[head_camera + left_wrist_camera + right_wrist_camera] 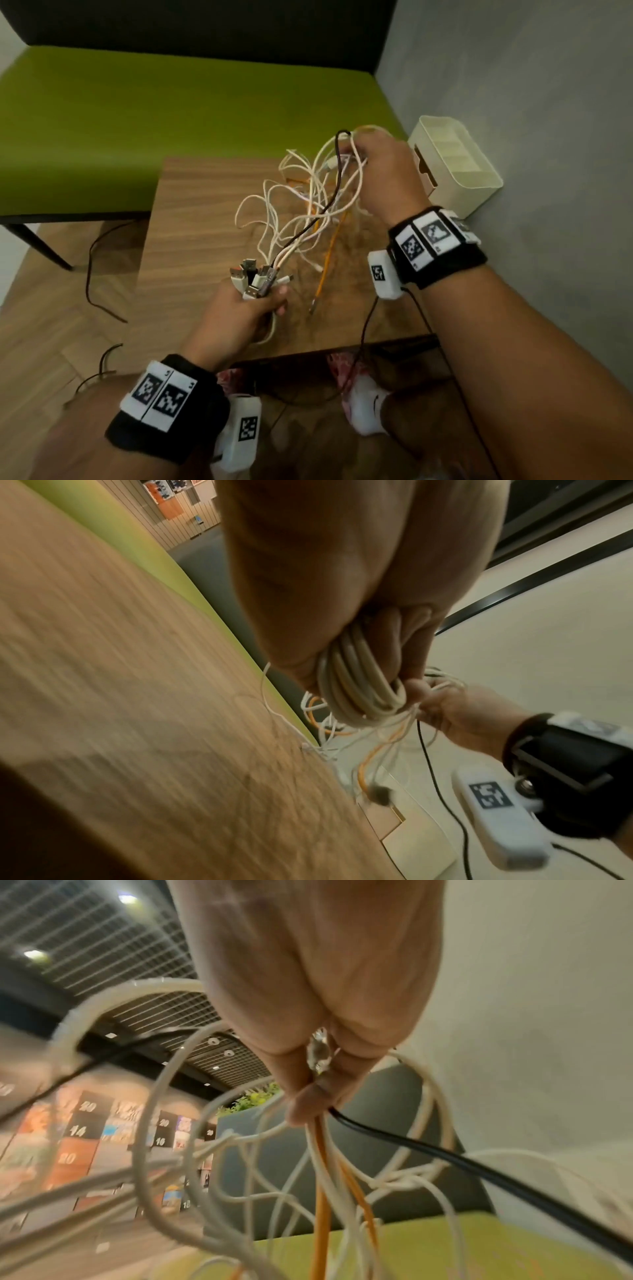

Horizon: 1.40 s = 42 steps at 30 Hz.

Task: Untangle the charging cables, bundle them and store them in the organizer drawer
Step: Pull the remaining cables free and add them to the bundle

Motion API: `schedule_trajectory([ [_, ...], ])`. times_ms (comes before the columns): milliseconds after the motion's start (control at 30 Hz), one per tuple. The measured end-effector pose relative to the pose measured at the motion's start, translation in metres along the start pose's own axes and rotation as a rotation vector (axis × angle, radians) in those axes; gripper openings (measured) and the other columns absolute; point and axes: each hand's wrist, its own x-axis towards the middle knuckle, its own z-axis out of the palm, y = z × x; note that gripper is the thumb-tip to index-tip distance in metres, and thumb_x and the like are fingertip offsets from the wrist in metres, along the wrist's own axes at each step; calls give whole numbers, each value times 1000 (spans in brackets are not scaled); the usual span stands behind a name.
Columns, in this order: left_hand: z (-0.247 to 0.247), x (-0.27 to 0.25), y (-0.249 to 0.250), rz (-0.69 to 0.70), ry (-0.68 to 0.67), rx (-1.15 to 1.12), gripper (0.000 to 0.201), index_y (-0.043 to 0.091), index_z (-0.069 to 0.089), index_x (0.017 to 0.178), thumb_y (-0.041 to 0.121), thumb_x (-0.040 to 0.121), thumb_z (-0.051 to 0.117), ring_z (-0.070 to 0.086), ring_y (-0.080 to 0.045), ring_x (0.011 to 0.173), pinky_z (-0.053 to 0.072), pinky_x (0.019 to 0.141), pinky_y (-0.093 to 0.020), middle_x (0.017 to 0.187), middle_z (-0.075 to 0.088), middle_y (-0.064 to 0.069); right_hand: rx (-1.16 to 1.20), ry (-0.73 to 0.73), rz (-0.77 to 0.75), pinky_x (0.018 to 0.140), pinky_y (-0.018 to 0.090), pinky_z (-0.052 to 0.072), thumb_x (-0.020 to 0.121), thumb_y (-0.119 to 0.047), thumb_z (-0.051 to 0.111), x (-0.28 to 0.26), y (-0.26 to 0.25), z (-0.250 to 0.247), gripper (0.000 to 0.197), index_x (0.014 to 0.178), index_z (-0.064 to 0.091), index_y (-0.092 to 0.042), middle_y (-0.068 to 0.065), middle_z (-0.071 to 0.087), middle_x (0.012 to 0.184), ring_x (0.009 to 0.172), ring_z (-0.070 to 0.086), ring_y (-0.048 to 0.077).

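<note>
The cables (308, 205) hang as one loose tangle above the bench (191, 240), strung between both hands: mostly white strands, one orange, one black, looping across each other in the middle. The left hand (246, 308) is fisted round a gathered bunch of them at the near side, a cluster of plugs (253, 277) sticking up out of the fist; from the left wrist the white strands show packed tight in the curled fingers (400, 642). The right hand (383, 171) pinches several strands higher up at the far side, the orange and the black one running down from its fingertips (308, 1110). Just beside that hand, against the grey wall (531, 102), stands the cream organizer (459, 171), its compartments open at the top. Behind the bench lies a green seat (171, 120).
</note>
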Motion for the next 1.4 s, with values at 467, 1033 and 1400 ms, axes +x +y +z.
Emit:
schedule_trajectory([
  [467, 1, 2, -1, -35, 16, 225, 29, 9, 62, 63, 16, 91, 66, 43, -4, 42, 33, 47, -19, 49, 57, 5, -276, -462, 248, 98, 38, 48, 93, -14, 57, -30, 36, -8, 39, 128, 63, -29, 10, 62, 128, 117, 58, 30],
  [1033, 44, -28, 18, -49, -107, 80, 11, 0, 58, 82, -4, 93, 57, 46, 0, 35, 33, 39, -10, 68, 57, -16, -178, -285, 55, 103, 44, 45, 91, -6, 50, -122, -9, -7, 47, 134, 58, -22, 4, 58, 136, 127, 49, 25],
  [1400, 40, -32, 15, -46, -120, 109, 6, 0, 59, 89, -4, 93, 57, 49, 1, 36, 34, 41, -8, 70, 59, -12, -212, -420, 12, 96, 39, 49, 89, -9, 49, -140, 13, 18, 40, 126, 63, -21, 7, 63, 124, 117, 56, 29],
])
